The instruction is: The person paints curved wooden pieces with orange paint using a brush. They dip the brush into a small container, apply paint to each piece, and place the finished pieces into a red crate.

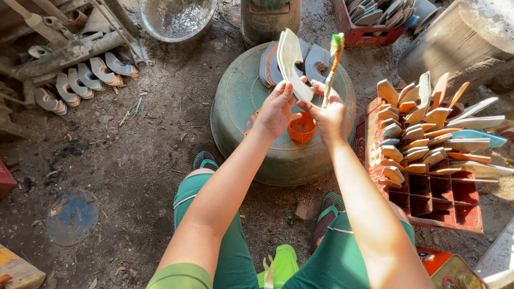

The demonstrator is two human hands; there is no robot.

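Note:
My left hand point(276, 109) grips the lower part of a pale curved metal blade point(290, 60), held upright above an overturned green basin point(241, 101). My right hand point(327, 113) also touches the blade's lower edge and holds a paintbrush point(334, 60) upright, its bristles smeared green and orange. A small orange cup point(302, 128) of paint sits on the basin just below both hands. Several more curved blades point(316, 61) lie stacked on the basin behind the held one.
A red crate point(431, 200) at the right holds several blades standing in its cells. More blades point(80, 80) lie in a row on the dirt at the left. A metal bowl point(176, 18), another red crate point(364, 27) and a log point(460, 43) stand beyond.

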